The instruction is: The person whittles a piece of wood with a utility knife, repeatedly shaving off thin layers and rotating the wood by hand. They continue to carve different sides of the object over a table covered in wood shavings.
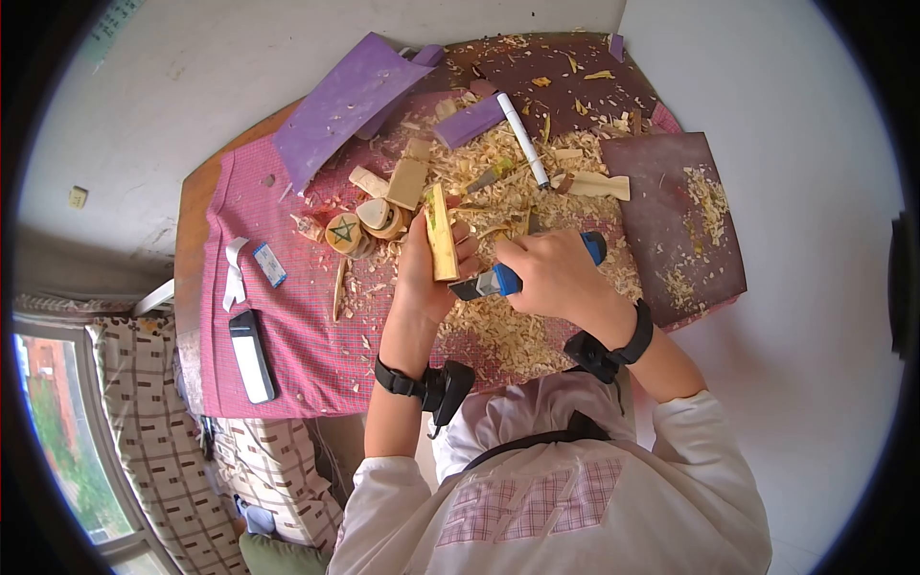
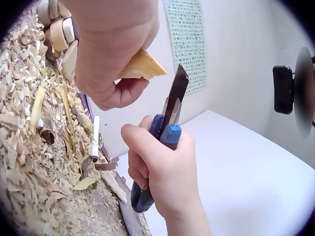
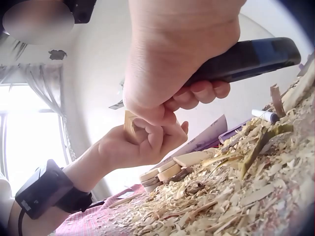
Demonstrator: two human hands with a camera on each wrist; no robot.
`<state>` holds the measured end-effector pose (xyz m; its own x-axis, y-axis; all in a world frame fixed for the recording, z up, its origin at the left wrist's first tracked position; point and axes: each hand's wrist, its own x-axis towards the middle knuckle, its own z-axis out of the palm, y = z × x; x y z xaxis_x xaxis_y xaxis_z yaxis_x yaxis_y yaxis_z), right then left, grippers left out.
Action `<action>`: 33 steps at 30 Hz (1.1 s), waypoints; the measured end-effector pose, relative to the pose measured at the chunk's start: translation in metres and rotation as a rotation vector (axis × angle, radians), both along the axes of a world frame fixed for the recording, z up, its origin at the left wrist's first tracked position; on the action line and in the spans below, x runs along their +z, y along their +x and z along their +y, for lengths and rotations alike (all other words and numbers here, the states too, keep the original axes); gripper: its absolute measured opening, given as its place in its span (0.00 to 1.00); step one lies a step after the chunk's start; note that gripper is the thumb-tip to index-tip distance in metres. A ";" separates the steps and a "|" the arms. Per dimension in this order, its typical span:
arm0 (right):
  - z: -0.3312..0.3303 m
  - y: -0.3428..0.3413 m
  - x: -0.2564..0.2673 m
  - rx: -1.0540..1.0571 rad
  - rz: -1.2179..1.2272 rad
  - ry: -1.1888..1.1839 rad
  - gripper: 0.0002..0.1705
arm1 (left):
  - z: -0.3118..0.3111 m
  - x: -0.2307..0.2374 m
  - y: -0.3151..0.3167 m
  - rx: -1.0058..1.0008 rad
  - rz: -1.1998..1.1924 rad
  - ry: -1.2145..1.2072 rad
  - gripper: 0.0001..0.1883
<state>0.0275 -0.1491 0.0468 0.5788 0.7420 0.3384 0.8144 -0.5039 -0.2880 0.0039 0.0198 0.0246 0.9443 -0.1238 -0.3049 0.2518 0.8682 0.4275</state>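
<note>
1. White walls [image 1: 786,192] rise around the work, with a window [image 1: 72,422] at the left of the head view.
2. Table [image 1: 195,216]: its bare wood shows at the left, beside a pink cloth [image 1: 307,331].
3. Board [image 1: 671,225]: dark, at the table's right end, with scraps on it.
4. Shavings [image 1: 513,331] lie thick under both hands; they look loose, so steadiness should come from the arms rather than that heap.
5. Right hand [image 1: 556,273]: fingers closed firmly round the knife's handle. A low, settled wrist should give better control.
6. Left hand [image 1: 426,273]: fingers curled round the wood, gripping it snugly. Thumb and fingertips are best kept behind the cutting edge.
7. Knife [image 1: 508,279]: its blade [image 2: 178,88] is extended and sits just beside the wood's end, a small gap showing in the left wrist view. Less blade out would probably flex less.
8. Wood [image 1: 441,235]: above the shavings, in the left hand. Thin, shallow strokes along its length seem safest, directed clear of the palm.
</note>
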 end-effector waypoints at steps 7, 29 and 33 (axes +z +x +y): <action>-0.002 0.000 0.001 -0.006 0.007 -0.005 0.16 | 0.000 0.005 0.000 0.002 0.023 0.049 0.17; 0.000 0.000 -0.004 -0.045 -0.015 -0.017 0.13 | 0.001 0.005 -0.002 0.007 0.032 0.039 0.18; 0.000 0.000 -0.001 -0.019 -0.015 -0.005 0.13 | 0.000 0.007 -0.002 0.021 0.054 0.046 0.18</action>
